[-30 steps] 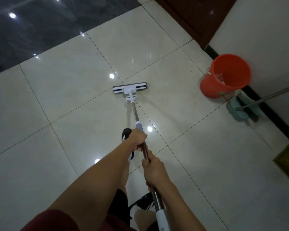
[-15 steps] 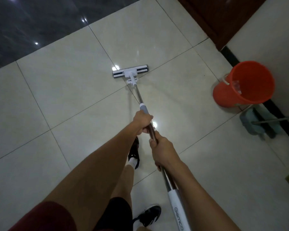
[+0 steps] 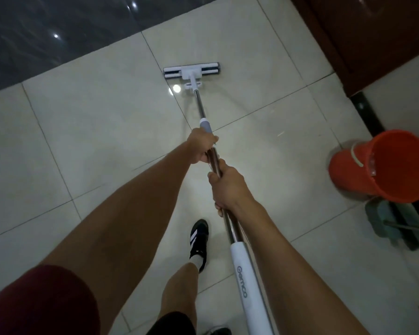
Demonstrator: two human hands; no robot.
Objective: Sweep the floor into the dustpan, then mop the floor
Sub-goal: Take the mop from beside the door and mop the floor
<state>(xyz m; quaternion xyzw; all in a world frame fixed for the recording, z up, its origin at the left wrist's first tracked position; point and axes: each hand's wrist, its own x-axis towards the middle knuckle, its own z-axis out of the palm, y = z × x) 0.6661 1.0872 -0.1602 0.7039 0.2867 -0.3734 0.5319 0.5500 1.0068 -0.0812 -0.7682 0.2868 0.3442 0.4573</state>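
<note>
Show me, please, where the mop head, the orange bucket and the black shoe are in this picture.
mop head [image 3: 191, 71]: head view, on the white middle bracket of the head.
orange bucket [image 3: 348, 175]: head view, on its outer wall.
black shoe [image 3: 198, 235]: head view, on the upper, by the white stripes.

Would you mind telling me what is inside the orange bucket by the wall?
Inside the orange bucket, only its orange inner wall and a pale glint near the rim show; whether that is water cannot be told. The bottom is hidden, cut off by the frame edge.
</note>
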